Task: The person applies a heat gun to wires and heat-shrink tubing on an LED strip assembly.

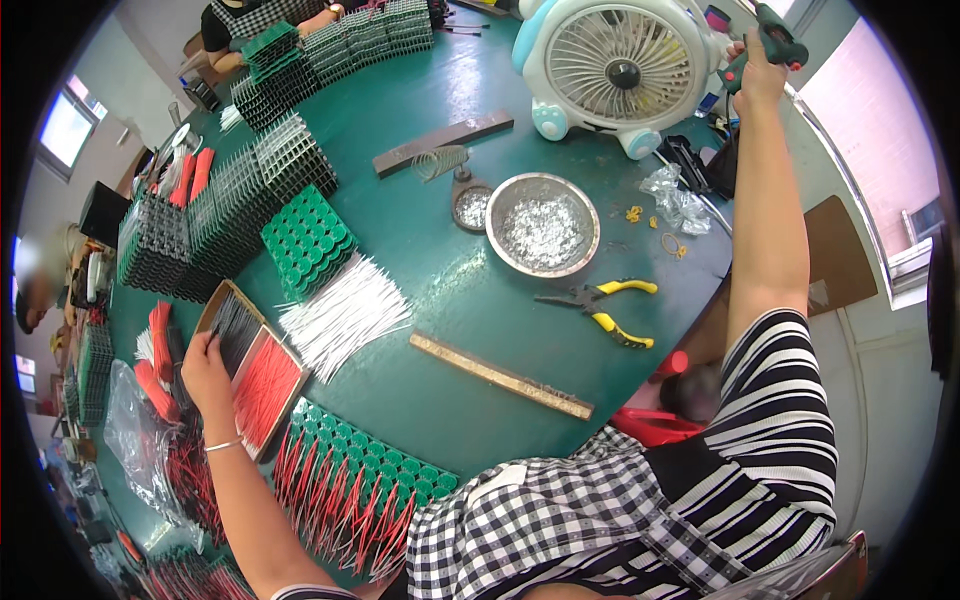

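Observation:
My left hand is at the left side of an open cardboard box. Its fingers are bent and pressed together at the black wires; what they pinch is too small to make out. Red wires fill the box's nearer part. Stretched out to the far right, my right hand is closed round the handle of a dark green pistol-shaped tool, beside the fan. White wires lie fanned out right of the box. Near me, green round-celled trays have red and white wires sticking out.
A white-and-blue fan stands at the back. Mid-table are a metal bowl of silvery bits, yellow-handled pliers, a wooden strip and a metal bar. Stacked trays line the left; a co-worker sits beyond.

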A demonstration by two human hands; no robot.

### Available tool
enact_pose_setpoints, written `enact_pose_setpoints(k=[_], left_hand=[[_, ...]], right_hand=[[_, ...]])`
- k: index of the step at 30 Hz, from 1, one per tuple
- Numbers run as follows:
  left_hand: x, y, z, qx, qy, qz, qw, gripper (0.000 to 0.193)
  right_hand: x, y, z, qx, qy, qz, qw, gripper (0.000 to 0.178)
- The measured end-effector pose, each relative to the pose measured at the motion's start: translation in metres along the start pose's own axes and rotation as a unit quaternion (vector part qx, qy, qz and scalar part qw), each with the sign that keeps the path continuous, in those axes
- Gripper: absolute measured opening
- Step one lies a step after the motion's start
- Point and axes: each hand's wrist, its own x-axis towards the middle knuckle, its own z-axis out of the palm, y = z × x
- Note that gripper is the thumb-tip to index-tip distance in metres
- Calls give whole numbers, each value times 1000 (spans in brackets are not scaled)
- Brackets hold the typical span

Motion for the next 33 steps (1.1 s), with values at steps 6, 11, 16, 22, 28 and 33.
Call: enact_pose_setpoints(k=[6, 11, 16, 22, 28, 33], left_hand=[[-4, -3, -8, -26, 13, 1, 1000, 15], [-7, -1, -7, -51, 28, 16, 998, 13], [-9, 4, -22, -26, 16, 9, 999, 12], [-23, -11, -19, -63, 43, 29, 997, 14], [-29, -8, -21, -72, 23, 19, 997, 13], [-32, -11, -22, -74, 24, 12, 997, 15]], right_hand=[[-4, -63, 54, -44, -117, 8, 992, 21], [22, -32, 83, -425, -79, -101, 896, 34], [-7, -73, 104, -483, -166, -65, 858, 47], [-19, -80, 99, -463, -210, -74, 858, 45], [-22, -67, 93, -377, -228, -178, 880, 51], [-23, -75, 73, -335, -285, -159, 884, 28]])
